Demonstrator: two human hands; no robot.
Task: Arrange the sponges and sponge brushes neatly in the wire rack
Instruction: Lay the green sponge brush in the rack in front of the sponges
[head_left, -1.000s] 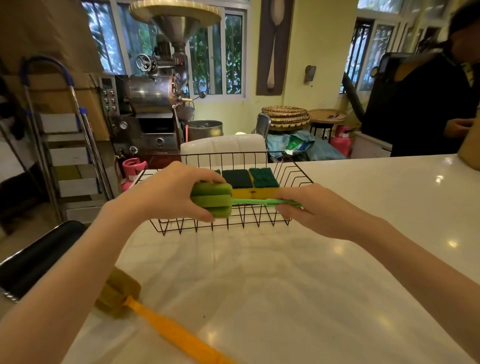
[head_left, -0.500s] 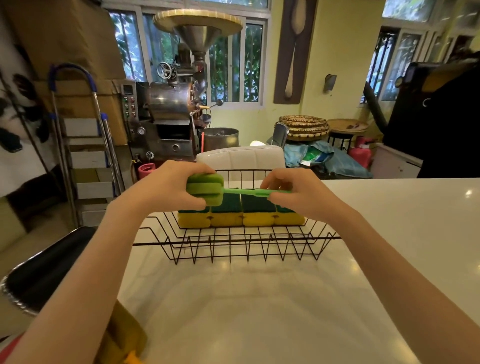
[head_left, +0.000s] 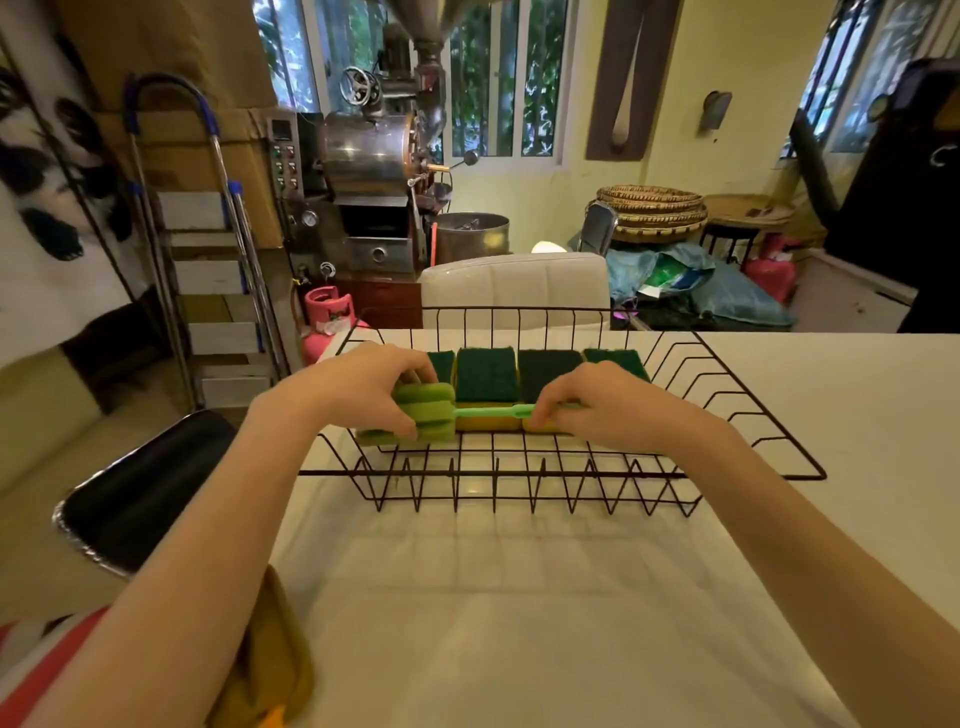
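Now left hand (head_left: 358, 389) pinches soft green foam brush head (head_left: 427, 412); right hand (head_left: 587, 405) grips thin green plastic handle (head_left: 493, 412). Likely light, squashy; steer by handle into black wire rack (head_left: 571, 475).

A small coffee-roasting workroom, part café back room and part storeroom, seen across a white table (head_left: 571, 597). A steel drum coffee roaster (head_left: 371, 171) with a hopper, control panel and cooling bin (head_left: 471, 236) stands against barred windows (head_left: 498, 78). Beside it lean a folding stepladder (head_left: 208, 249) and stacked cardboard boxes (head_left: 171, 78). Pink gas cylinders (head_left: 328, 317), woven bamboo trays (head_left: 652, 208) and plastic sacks (head_left: 691, 286) crowd the yellow-walled room, with a padded white chair (head_left: 514, 283) drawn up to the table.
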